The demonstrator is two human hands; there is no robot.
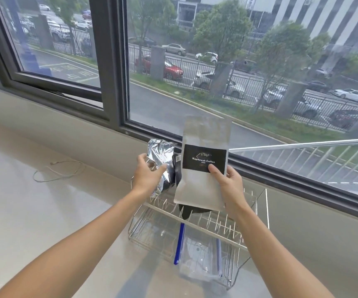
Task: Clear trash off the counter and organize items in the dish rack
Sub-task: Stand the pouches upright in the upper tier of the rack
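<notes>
My right hand (230,189) holds a tall grey coffee bag (204,138) with a black label, upright above the wire dish rack (197,225). A crumpled silver foil bag (162,160) is gripped by my left hand (147,175), just left of the coffee bag. Between and below the two bags a black item (177,173) shows, partly hidden. A clear zip bag with blue strips (199,254) lies in the rack's near part.
The rack stands on a pale counter (44,211) beside the window sill. A thin white cord (57,171) lies looped on the counter to the left. A large window (216,61) runs along the far side, its frame close behind the bags.
</notes>
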